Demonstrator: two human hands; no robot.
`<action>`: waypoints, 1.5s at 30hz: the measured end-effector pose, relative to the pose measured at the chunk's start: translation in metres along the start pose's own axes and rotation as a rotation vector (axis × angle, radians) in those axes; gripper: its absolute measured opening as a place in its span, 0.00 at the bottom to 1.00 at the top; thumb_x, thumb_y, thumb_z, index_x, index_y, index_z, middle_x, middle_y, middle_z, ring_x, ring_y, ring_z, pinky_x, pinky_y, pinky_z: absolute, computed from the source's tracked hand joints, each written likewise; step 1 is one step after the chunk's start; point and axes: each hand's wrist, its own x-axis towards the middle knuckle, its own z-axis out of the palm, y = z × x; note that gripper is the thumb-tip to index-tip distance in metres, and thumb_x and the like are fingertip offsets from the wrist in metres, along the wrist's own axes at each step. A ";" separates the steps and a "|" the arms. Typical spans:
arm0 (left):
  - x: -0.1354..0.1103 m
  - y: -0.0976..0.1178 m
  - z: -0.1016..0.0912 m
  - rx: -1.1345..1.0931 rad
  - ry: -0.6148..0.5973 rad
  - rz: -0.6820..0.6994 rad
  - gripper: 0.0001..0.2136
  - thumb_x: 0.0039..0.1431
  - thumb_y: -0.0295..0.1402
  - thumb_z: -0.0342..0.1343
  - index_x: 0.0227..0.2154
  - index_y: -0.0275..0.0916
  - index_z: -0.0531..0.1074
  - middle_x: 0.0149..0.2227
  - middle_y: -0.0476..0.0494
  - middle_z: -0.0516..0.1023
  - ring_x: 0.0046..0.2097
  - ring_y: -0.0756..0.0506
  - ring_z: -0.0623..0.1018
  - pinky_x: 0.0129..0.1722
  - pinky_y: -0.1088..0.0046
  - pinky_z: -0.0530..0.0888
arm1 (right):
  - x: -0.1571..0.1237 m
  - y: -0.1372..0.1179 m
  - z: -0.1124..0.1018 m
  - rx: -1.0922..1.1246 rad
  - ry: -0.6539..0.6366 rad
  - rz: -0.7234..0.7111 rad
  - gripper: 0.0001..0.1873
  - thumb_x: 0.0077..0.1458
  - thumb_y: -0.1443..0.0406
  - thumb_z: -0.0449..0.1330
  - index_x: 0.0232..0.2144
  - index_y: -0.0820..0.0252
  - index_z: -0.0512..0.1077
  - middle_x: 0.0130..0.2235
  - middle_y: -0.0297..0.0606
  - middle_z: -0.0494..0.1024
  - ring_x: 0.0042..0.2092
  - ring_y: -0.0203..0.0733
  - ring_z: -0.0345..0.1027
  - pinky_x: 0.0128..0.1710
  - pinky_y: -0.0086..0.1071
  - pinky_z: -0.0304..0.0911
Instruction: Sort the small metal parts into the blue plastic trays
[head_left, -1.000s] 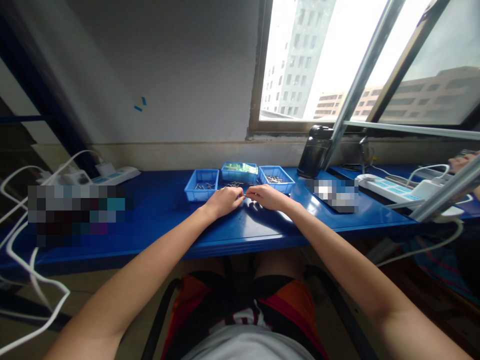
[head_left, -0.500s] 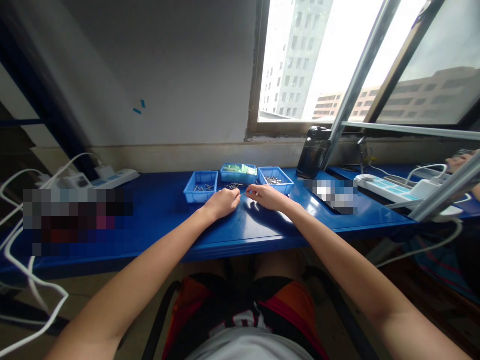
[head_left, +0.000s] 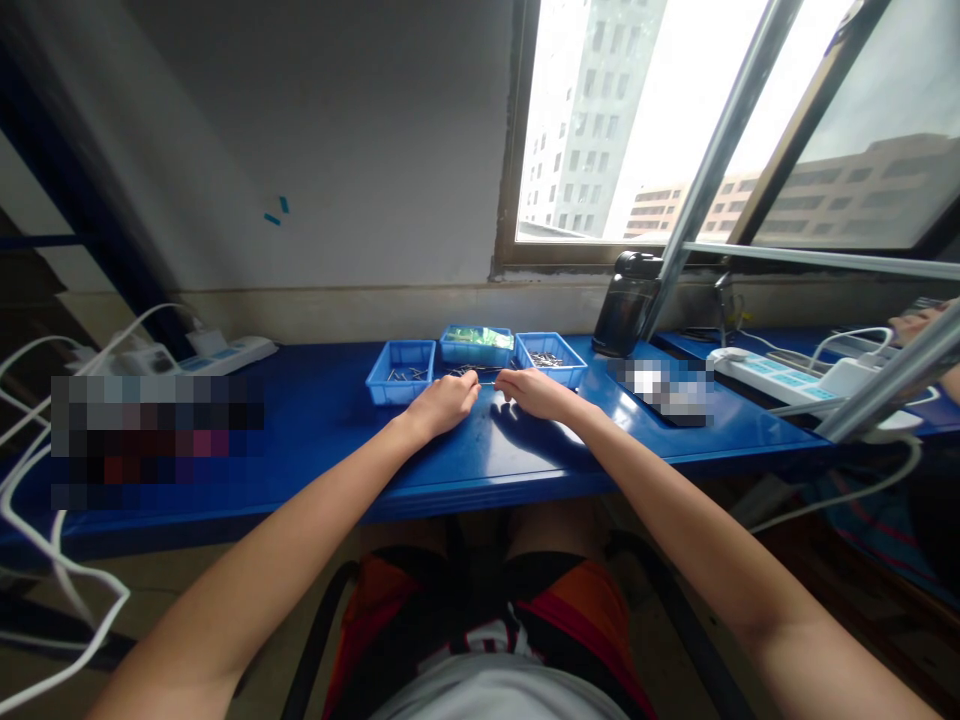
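Observation:
My left hand rests over the blue table with its fingers closed. My right hand faces it, thumb and fingers pinched together. Between the fingertips of both hands runs a thin metal rod, its ends hidden in the fingers. Just behind the hands, several thin dark pieces lie on the table, partly covered. A blue bin with thin metal pieces stands beyond my left hand. Another blue bin with many small metal pieces stands behind my right hand. Between them, a third bin holds a green packet.
A black bottle and a dark flat object, partly blurred out, are on the right. Power strips with white cables lie at both sides. A metal pole rises at the right. Another person's hand shows at the far right.
The right fingertips have shifted slightly right and up, and more of the thin rod shows between the hands. The left hand has hardly moved.

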 end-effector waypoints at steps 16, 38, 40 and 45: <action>-0.001 0.000 -0.001 0.018 -0.032 -0.021 0.14 0.64 0.37 0.35 0.40 0.39 0.65 0.35 0.38 0.77 0.38 0.41 0.77 0.33 0.71 0.69 | 0.001 -0.003 -0.003 -0.034 0.028 0.018 0.09 0.55 0.62 0.54 0.35 0.60 0.71 0.30 0.36 0.75 0.28 0.32 0.64 0.29 0.24 0.54; -0.001 0.003 -0.006 -0.115 0.081 0.132 0.11 0.59 0.35 0.46 0.40 0.41 0.70 0.35 0.46 0.76 0.38 0.46 0.75 0.37 0.74 0.70 | -0.001 -0.009 -0.003 0.105 0.012 -0.040 0.12 0.58 0.64 0.48 0.35 0.62 0.71 0.28 0.35 0.75 0.28 0.31 0.64 0.29 0.24 0.56; -0.001 0.003 -0.006 -0.133 0.094 0.162 0.11 0.59 0.34 0.46 0.41 0.41 0.69 0.35 0.46 0.75 0.37 0.47 0.75 0.38 0.75 0.70 | -0.001 -0.008 -0.002 0.105 0.007 -0.043 0.12 0.58 0.64 0.48 0.34 0.62 0.71 0.28 0.35 0.75 0.28 0.31 0.64 0.29 0.24 0.56; -0.001 0.004 -0.006 -0.143 0.121 0.243 0.09 0.57 0.31 0.47 0.39 0.40 0.69 0.37 0.46 0.74 0.37 0.48 0.74 0.39 0.75 0.70 | 0.000 -0.006 0.001 0.073 0.002 -0.055 0.11 0.57 0.63 0.49 0.32 0.62 0.70 0.28 0.35 0.74 0.27 0.31 0.63 0.28 0.24 0.54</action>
